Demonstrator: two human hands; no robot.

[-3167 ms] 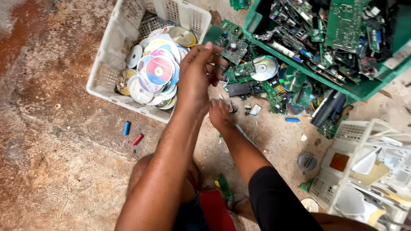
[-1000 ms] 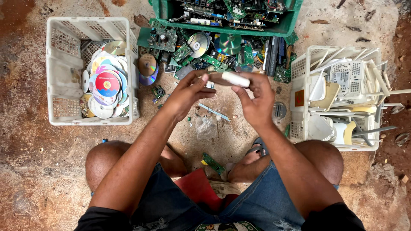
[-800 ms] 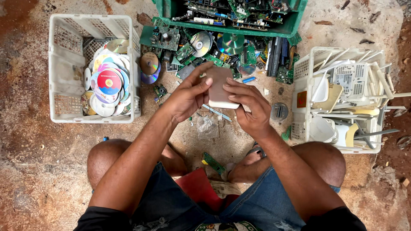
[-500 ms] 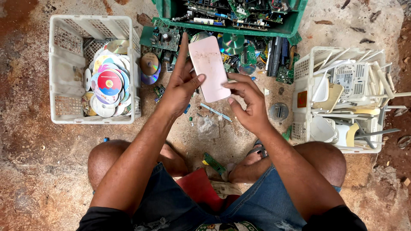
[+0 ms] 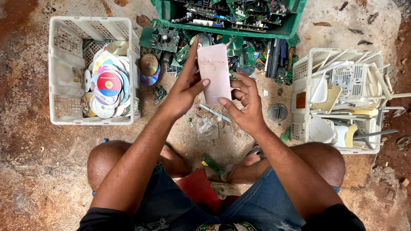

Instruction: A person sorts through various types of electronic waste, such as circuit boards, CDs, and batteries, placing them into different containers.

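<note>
A flat pale-pink rectangular slab (image 5: 214, 72), like a phone's back, stands upright between my hands. My left hand (image 5: 184, 87) grips its left edge, thumb across the front and a finger up along the side. My right hand (image 5: 246, 105) supports its lower right corner with thumb and curled fingers. Both hands hover above the dirt floor, just in front of a scatter of green circuit boards (image 5: 165, 39) and loose discs (image 5: 149, 65).
A white crate (image 5: 60, 72) of discs stands at the left. A green bin (image 5: 171, 13) of circuit boards is at the top. A white crate (image 5: 302, 124) of pale plastic casings is at the right. A clear plastic scrap (image 5: 207, 127) and small parts lie between my knees.
The camera swung from the disc crate to centre. I lifted the pink slab, held flat a second ago, and turned it upright; my left hand now grips its side.
</note>
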